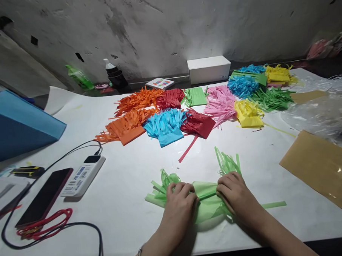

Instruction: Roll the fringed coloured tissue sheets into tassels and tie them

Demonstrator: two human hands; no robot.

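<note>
A light green tissue paper tassel sheet with fringed strips at both ends lies on the white table in front of me. My left hand is closed on its left part, fingers curled over the paper. My right hand grips the right part the same way. Between the hands a narrow rolled or folded ridge runs across the sheet. Fringe sticks out beyond both hands, and one loose strip reaches out to the right under my right wrist. The fingertips are partly hidden by the paper.
Fringed paper bundles, among them an orange one, a blue one and a yellow one, lie across the back. A brown envelope and clear plastic bags are right. A phone, power bank and cable lie left.
</note>
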